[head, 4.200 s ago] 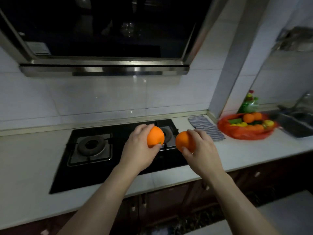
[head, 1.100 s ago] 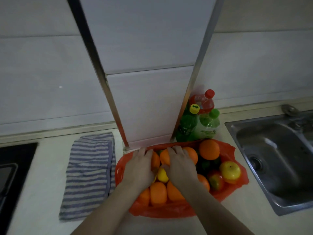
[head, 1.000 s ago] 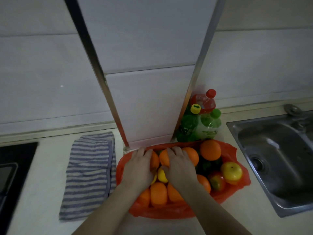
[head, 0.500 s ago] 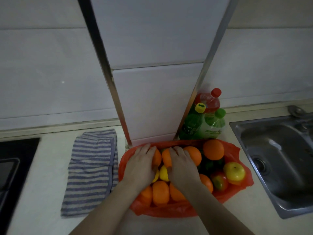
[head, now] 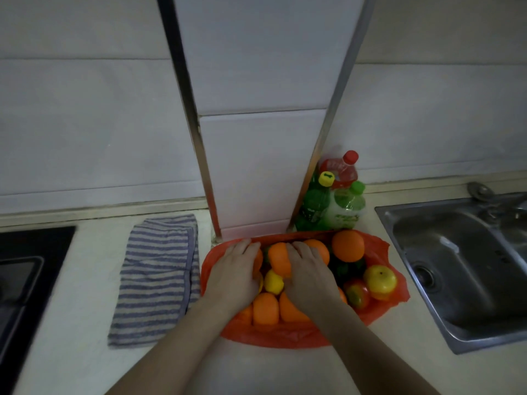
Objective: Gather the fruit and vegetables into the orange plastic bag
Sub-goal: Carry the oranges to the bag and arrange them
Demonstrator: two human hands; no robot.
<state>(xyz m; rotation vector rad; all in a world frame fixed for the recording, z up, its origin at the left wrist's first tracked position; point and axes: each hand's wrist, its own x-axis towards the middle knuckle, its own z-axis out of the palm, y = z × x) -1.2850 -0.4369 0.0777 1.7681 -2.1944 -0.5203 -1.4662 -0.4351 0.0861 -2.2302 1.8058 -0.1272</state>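
Observation:
The orange plastic bag [head: 285, 337] lies open on the counter against the tiled pillar, filled with several oranges, a yellow lemon [head: 273, 282], a yellow apple [head: 380, 279], a red-green tomato [head: 356, 292] and dark green vegetables [head: 345, 267]. My left hand [head: 236, 275] lies palm-down in the bag's left half, fingers curled over an orange that is mostly hidden. My right hand [head: 308, 275] lies beside it, fingers curled over another orange [head: 318, 249]. A third orange [head: 278, 260] shows between the two hands.
A striped cloth [head: 156, 280] lies left of the bag, with the black hob [head: 22, 280] beyond it. Green and red bottles [head: 336, 201] stand behind the bag at the pillar [head: 262, 138]. A steel sink [head: 470, 266] is on the right.
Earlier I held an orange in each hand over the hob. Both hands now rest in the bag with them. Over the last second the hands have barely moved; only the camera shifted slightly.

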